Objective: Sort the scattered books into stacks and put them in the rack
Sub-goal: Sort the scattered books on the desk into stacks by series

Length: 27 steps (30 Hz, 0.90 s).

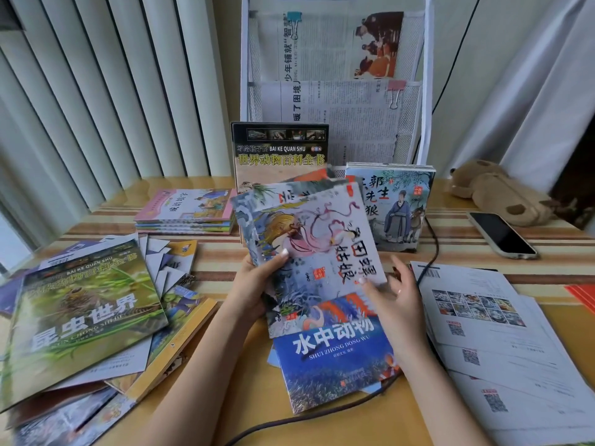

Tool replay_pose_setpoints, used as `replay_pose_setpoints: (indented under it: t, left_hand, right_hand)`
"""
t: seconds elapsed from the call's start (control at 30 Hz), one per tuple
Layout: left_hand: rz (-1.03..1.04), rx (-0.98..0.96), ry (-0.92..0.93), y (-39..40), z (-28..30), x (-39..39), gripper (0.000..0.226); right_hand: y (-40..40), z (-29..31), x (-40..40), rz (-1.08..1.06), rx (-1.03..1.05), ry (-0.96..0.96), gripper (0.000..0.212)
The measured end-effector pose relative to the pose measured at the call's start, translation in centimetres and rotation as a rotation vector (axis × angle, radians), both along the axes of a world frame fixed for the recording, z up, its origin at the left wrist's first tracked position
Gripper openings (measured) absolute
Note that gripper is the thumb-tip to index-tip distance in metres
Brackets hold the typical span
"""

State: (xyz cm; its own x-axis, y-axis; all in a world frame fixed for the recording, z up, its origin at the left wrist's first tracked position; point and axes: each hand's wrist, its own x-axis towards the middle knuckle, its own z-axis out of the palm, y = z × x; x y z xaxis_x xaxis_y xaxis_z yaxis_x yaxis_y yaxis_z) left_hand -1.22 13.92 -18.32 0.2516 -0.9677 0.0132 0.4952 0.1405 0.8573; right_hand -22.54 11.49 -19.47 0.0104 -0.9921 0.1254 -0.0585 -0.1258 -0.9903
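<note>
Held bundle of picture books (309, 249): several thin volumes fanned together, raised and tilted over the middle of the worktop (450, 239), top cover pale with a swirling pink figure. Left hand (257, 284) grips the bundle at its lower left edge, thumb curled over the front cover, fingers behind. Right hand (391, 300) is spread, fingers relaxed and fairly straight; fingertips touch the lower right edge of the bundle, nothing clasped.

Directly beneath lies a blue aquatic-animals book (335, 358), flat on the worktop, partly covered by the bundle.

Behind the bundle, a dark animal encyclopedia (280, 149) stands upright, and beside it to the right a stack with a scholar-and-wolf cover (394, 207) stands upright too; both sit at the foot of the white mesh rack (425, 91). The rack's pockets hold newspapers (335, 49) fastened with binder clips.

Rear left: a neat flat stack with a pink top cover (186, 212). Near left: an unsorted heap topped by a green insect book (83, 313). Right: loose printed sheets (483, 317) with QR codes.

Far right: a phone (502, 235) face up, a brown plush toy (499, 191) behind it. A dark cable (433, 239) crosses the worktop.
</note>
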Motion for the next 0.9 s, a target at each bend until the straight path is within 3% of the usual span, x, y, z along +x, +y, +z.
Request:
replay_pose_setpoints:
  t: [0.13, 0.23, 0.43, 0.53, 0.6, 0.67, 0.77, 0.9]
  left_hand:
    - [-0.004, -0.009, 0.126, -0.4, -0.4, 0.8, 0.016]
    - [0.006, 0.028, 0.203, -0.5, -0.4, 0.9, 0.016]
    - [0.008, 0.026, 0.29, -0.9, -0.4, 0.3, 0.015]
    - [-0.009, -0.023, 0.276, -0.9, -0.5, 0.4, 0.024]
    - [-0.038, -0.035, 0.228, -0.5, -0.2, 0.3, 0.009]
    - [-0.07, -0.042, 0.184, -0.6, -0.5, 0.5, 0.053]
    - [-0.051, -0.002, 0.08, -0.5, -0.3, 1.0, 0.065]
    - [-0.107, 0.023, 0.047, -0.5, 0.2, 1.1, 0.103]
  right_hand:
    - [-0.2, 1.3, -0.5, 0.087, 0.237, -0.267, 0.028]
    - [0.3, 2.6, 0.2, 0.229, 0.326, -0.434, 0.029]
    - [1.1, 3.8, 4.1, 0.444, 0.433, -0.487, 0.022]
    - [-0.8, 3.7, 5.5, 0.376, 0.464, -0.494, 0.023]
    - [-2.6, 3.3, 5.7, 0.322, 0.462, -0.506, 0.011]
    - [-4.6, 3.3, 5.2, 0.297, 0.424, -0.503, 0.009]
    - [-6.7, 4.0, 3.6, 0.311, 0.398, -0.456, 0.005]
    - [-7.3, 3.9, 3.0, 0.427, 0.383, -0.523, 0.009]
